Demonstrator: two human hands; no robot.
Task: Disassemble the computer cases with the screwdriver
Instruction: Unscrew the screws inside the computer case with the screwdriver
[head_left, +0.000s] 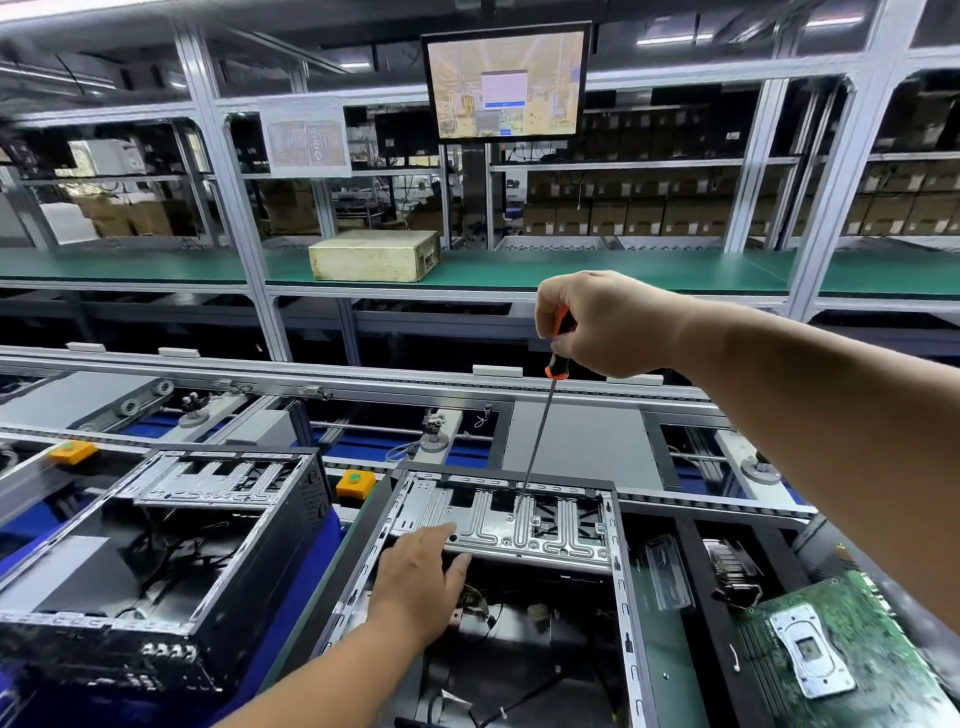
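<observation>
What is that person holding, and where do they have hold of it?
The right hand grips the screwdriver by its orange-and-black handle. The left hand holds nothing; it rests flat on the case's metal bracket.

Your screwdriver (557, 343) has an orange and black handle. The computer case (498, 525) before you is black with silver metal. A green circuit board (852, 639) lies right; a beige box (374, 255) sits on a green shelf (156, 267).

Monitor (506, 83) overhead, beige box (374, 255) on shelf (649, 273)
</observation>
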